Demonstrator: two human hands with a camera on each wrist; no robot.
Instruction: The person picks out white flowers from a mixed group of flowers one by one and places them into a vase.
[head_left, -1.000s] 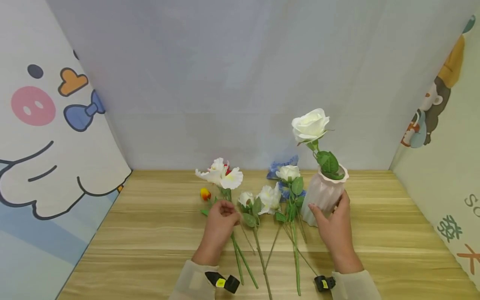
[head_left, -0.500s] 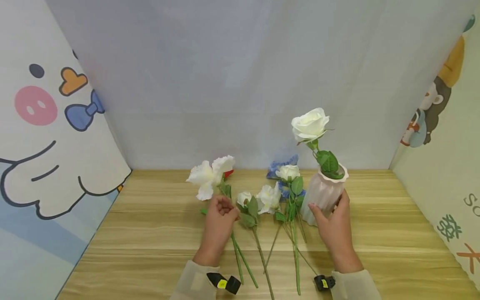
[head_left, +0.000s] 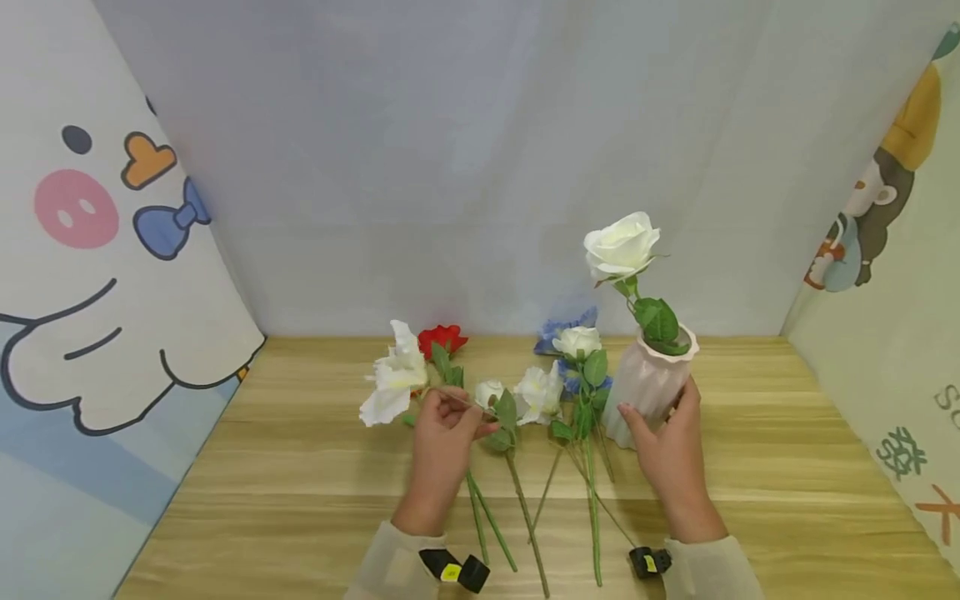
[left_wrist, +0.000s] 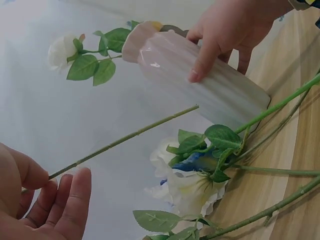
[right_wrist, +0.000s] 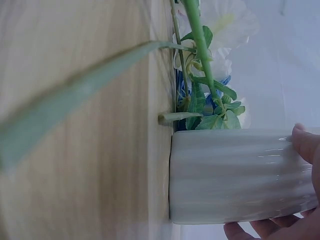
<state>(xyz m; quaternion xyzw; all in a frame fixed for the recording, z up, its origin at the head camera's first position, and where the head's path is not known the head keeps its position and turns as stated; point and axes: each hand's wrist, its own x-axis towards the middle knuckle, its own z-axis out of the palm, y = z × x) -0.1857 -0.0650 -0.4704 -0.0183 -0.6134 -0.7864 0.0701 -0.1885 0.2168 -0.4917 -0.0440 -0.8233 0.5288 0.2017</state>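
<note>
My left hand (head_left: 441, 454) pinches the thin green stem (left_wrist: 125, 142) of an artificial white flower with ruffled petals (head_left: 393, 379). In the head view its bloom tips out to the left, while the left wrist view shows the stem's cut end pointing toward the vase. My right hand (head_left: 672, 462) grips a pale pink fluted vase (head_left: 643, 387) around its side, thumb in front. The vase stands on the table, and one white rose (head_left: 621, 248) with green leaves (head_left: 657, 320) rises from its scalloped mouth.
Between the hands lie several artificial flowers: a white rose (head_left: 577, 342), a white rosebud (head_left: 489, 392), a ruffled white bloom (head_left: 539, 392) and blue petals (head_left: 564, 330). A red flower (head_left: 442, 340) lies behind my left hand. Stems reach toward the wooden table's (head_left: 300, 500) near side.
The white flower in my left hand has swung left and downward, turning its stem toward the vase. The red flower now shows, and the orange-yellow bud is covered. My right hand stays on the vase.
</note>
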